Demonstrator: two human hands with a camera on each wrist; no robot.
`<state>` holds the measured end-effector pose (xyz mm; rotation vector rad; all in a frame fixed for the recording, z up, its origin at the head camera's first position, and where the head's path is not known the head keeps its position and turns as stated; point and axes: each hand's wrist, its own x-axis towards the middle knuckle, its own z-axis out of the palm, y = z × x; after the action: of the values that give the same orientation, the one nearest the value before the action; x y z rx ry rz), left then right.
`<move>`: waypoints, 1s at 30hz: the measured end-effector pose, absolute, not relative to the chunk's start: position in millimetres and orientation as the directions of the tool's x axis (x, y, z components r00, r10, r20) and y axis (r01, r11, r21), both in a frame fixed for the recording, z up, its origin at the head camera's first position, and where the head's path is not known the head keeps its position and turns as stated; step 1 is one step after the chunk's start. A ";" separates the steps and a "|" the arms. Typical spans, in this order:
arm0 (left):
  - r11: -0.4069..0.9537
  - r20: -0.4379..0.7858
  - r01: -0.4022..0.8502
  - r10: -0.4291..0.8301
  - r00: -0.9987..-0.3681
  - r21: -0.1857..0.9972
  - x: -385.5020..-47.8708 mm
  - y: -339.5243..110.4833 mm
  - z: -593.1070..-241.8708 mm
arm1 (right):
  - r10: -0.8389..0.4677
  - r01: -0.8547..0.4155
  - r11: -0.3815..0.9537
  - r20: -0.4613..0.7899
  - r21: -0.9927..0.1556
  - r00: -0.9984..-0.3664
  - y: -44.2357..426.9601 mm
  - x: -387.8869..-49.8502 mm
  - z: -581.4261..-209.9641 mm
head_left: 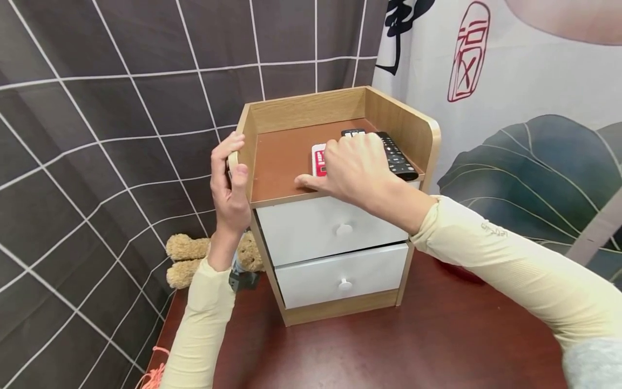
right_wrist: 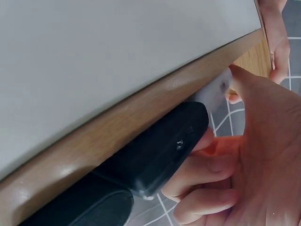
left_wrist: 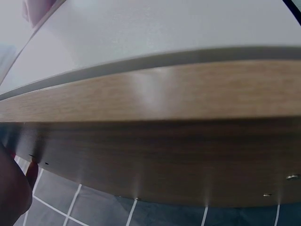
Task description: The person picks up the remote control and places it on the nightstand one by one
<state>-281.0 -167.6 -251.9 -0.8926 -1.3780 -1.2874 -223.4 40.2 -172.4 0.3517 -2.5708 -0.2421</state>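
Right hand (head_left: 357, 167) bent over the remotes, left hand (head_left: 230, 186) on the cabinet (head_left: 403, 119)

The left hand is partly closed around the front end of the cabinet's left wall, its thumb to the front and its fingers bent on the outer side. The right hand is low over the front edge of the cabinet top, thumb stuck out to the left and fingers curled down; how firmly it holds anything I cannot tell. Near its thumb lies a red and white item (head_left: 318, 159), mostly covered. A black remote (head_left: 396, 159) lies along the right wall, its near end at the front right corner. Between them is what seems to be a second remote (head_left: 352, 132), its far end showing past the knuckles. The cabinet, with two white drawers (head_left: 316, 286), stands on the tabletop (head_left: 413, 335). A tan plush toy (head_left: 189, 248) lies near the tabletop's left edge.
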 end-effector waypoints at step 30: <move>0.146 0.966 0.958 -0.114 -0.232 0.248 -279.4 -167.1 -249.8 | -0.573 -0.638 0.759 0.598 0.130 -0.560 73.2 -168.7 -233.2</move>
<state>-279.4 -167.1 -249.8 -0.8947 -1.3819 -1.3047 -168.7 73.2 -233.2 0.9030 -2.3187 0.1327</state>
